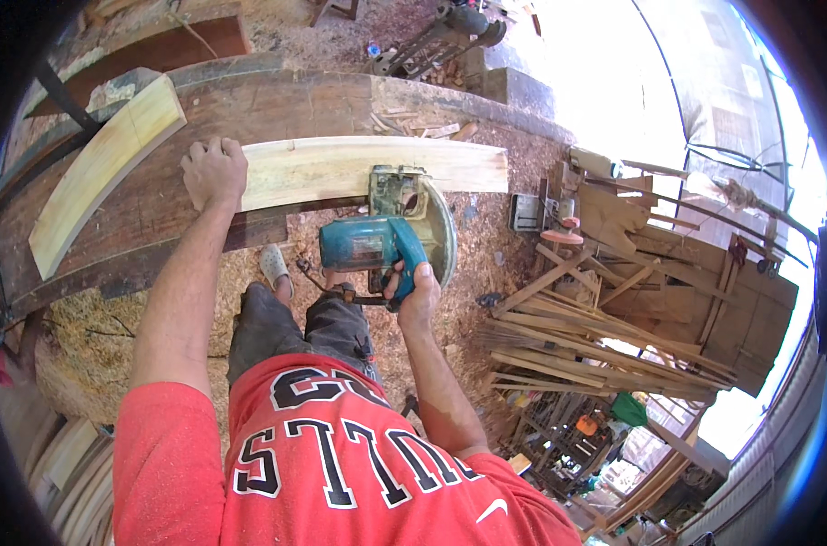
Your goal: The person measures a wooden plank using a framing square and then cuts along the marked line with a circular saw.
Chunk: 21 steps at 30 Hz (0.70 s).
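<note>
My right hand [417, 293] is wrapped round the rear handle of a teal circular saw [363, 244]. The saw's metal base touches the near edge of a pale wooden plank [313, 166], and its round guard hangs to the right. My left hand [215, 173] is closed at the plank's left end, fingers curled on or over it; I cannot tell how much of the wood is inside the grip. The plank rests on a brown workbench [277, 105] and its right end sticks out past the bench top. Whether the blade is in the wood is hidden.
A second pale board [109, 177] lies on the bench at the left. Wood shavings cover the floor [473, 264]. Several long wooden strips [605, 350] are stacked at the right, near a small machine [530, 212]. A dark cord [309, 268] hangs below the saw near my legs.
</note>
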{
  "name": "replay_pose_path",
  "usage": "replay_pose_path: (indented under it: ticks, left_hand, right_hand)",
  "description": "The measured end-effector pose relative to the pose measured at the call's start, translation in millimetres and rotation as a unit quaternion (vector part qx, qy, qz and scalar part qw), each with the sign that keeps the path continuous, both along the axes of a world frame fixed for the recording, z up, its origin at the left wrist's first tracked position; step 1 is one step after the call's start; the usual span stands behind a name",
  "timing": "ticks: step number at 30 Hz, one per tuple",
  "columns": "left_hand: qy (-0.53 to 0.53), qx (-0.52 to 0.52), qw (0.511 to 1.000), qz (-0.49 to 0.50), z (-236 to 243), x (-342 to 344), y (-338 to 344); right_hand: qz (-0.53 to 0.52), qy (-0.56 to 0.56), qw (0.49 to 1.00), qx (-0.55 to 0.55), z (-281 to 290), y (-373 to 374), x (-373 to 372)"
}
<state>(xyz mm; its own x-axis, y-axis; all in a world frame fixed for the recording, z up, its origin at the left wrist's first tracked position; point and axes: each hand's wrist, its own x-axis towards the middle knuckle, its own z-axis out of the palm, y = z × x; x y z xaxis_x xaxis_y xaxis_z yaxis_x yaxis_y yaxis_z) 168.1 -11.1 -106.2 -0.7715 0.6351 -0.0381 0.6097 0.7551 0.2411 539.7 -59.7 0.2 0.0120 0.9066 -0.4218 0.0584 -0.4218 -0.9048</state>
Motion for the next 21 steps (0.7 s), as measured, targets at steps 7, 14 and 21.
replay_pose_path:
  ticks: [7,14,21]
  left_hand:
    - [-0.003,0.004,1.000,-0.002,-1.4,-1.3,-1.0]
    - [0.005,-0.001,1.000,0.001,2.8,0.4,-1.0]
    - [0.017,0.014,1.000,0.001,-0.4,1.2,-1.1]
  right_hand:
    - [0.007,-0.013,1.000,0.003,5.2,1.2,-3.8]
    - [0.010,-0.011,1.000,0.000,5.0,0.7,-4.2]
    - [0.001,-0.016,1.000,-0.008,6.0,0.3,-5.5]
